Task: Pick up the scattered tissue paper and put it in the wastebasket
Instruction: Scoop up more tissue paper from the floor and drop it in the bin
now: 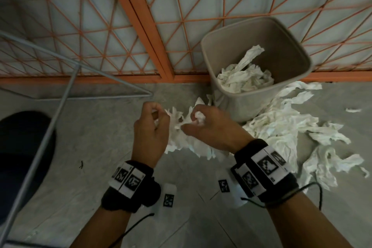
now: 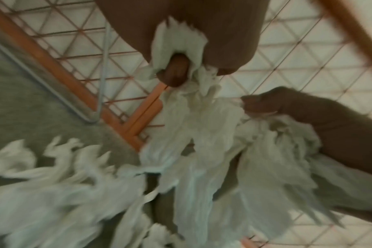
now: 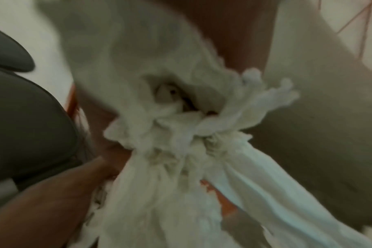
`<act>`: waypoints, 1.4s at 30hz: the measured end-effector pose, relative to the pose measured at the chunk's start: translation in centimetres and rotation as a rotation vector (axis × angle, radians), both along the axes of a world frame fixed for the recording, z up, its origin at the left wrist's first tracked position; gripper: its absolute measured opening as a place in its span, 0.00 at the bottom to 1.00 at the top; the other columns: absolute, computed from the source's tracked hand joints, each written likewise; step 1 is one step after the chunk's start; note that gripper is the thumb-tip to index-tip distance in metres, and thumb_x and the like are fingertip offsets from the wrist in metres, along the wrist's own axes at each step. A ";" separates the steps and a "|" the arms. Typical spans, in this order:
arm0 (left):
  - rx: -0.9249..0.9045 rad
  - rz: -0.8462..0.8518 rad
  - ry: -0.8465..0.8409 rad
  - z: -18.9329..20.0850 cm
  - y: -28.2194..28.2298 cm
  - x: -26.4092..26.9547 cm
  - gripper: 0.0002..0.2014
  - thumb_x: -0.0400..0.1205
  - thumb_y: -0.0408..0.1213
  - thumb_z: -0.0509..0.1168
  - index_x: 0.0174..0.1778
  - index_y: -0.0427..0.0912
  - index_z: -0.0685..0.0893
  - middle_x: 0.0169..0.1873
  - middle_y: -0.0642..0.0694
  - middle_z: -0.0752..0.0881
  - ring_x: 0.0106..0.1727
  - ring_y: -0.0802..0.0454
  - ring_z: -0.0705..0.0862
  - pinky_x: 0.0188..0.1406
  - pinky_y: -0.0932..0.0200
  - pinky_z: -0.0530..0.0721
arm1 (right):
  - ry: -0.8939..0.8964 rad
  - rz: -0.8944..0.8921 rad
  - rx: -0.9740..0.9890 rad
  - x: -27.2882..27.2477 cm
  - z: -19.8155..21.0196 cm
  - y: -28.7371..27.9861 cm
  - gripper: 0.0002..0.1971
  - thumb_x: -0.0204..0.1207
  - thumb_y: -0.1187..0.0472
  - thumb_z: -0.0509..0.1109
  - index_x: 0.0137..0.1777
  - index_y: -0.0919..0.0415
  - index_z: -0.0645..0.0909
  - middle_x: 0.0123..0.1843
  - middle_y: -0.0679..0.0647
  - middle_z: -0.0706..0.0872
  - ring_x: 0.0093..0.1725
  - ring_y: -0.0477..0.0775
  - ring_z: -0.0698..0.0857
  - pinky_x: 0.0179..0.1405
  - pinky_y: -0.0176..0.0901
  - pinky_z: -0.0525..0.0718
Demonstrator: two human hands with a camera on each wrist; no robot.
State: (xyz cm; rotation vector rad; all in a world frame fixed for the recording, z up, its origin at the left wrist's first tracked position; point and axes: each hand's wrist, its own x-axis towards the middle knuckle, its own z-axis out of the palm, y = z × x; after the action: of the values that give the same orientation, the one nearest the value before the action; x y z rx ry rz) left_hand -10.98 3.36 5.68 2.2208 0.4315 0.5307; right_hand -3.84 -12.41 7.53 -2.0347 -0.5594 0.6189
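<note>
A bunch of white tissue paper (image 1: 181,137) hangs between my two hands above the grey floor. My left hand (image 1: 155,117) pinches its left end, fingers curled. My right hand (image 1: 198,120) grips a crumpled wad of the same bunch. The left wrist view shows this tissue paper (image 2: 202,134) pinched at the top and hanging down in torn strips. In the right wrist view the gathered tissue paper (image 3: 181,142) fills the frame. The beige wastebasket (image 1: 241,104) stands just beyond my right hand, with tissue (image 1: 245,76) inside it. More loose tissue (image 1: 285,125) lies on the floor to the right.
An orange wire-mesh fence (image 1: 153,32) runs along the back, right behind the wastebasket. A grey metal rod frame (image 1: 66,94) leans at the left. A dark rounded object (image 1: 24,153) sits at the far left. Small white marker tags (image 1: 168,197) lie on the floor near my wrists.
</note>
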 end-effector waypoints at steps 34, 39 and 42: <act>0.426 -0.433 0.072 8.4 -9.8 14.8 0.10 0.78 0.45 0.63 0.48 0.54 0.89 0.46 0.53 0.91 0.54 0.49 0.85 0.56 0.49 0.83 | -0.271 -0.560 0.176 10.8 6.6 -8.5 0.18 0.74 0.61 0.62 0.64 0.55 0.83 0.65 0.54 0.84 0.66 0.54 0.80 0.65 0.40 0.76; 0.254 -0.258 -0.169 9.0 -8.4 11.1 0.09 0.79 0.38 0.63 0.51 0.48 0.87 0.49 0.55 0.89 0.53 0.54 0.83 0.54 0.54 0.81 | -0.383 -0.698 0.408 10.3 9.4 -7.6 0.16 0.73 0.62 0.62 0.58 0.55 0.85 0.59 0.53 0.86 0.59 0.48 0.83 0.61 0.43 0.79; 0.251 -0.251 -0.209 7.5 -6.1 8.0 0.09 0.80 0.38 0.62 0.52 0.44 0.87 0.47 0.51 0.88 0.49 0.52 0.84 0.49 0.59 0.80 | -0.413 -0.556 0.505 8.8 10.4 -5.1 0.15 0.73 0.62 0.61 0.55 0.56 0.86 0.52 0.48 0.87 0.46 0.44 0.85 0.54 0.44 0.84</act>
State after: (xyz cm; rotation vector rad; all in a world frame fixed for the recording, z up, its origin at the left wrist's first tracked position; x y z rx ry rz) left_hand -3.02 -2.69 13.15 2.3808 -0.0253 0.7023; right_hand 4.97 -17.48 17.98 -1.7124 -0.3106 -0.2625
